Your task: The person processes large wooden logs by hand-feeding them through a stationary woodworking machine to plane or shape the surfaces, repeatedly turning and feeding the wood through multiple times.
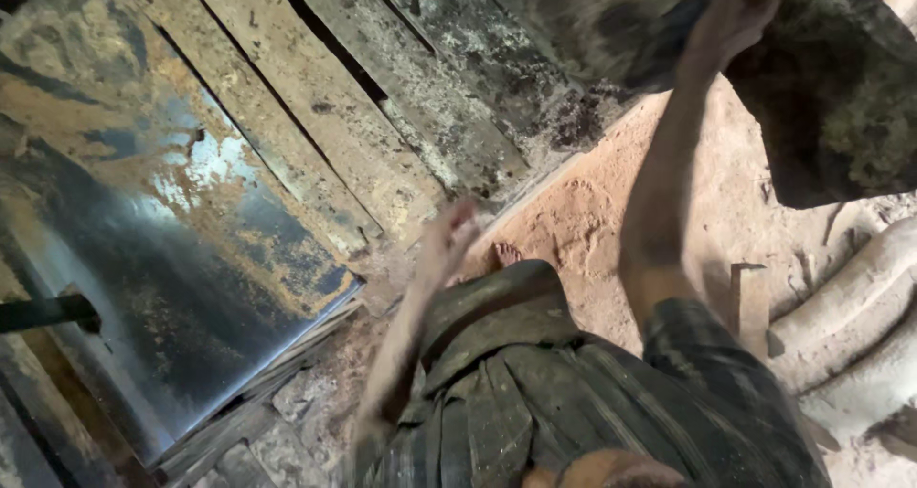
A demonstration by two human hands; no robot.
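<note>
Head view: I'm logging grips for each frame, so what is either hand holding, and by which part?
The right hand grips the dark slab at its upper left edge. The left hand hangs blurred and empty above the planks.

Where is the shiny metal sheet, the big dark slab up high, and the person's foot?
metal sheet (pixel 162 259), head view, on the bare middle of its rusty face.
dark slab (pixel 841 96), head view, on its mottled side, right of the right hand (pixel 731 10).
foot (pixel 506 254), head view, on the toes.
</note>
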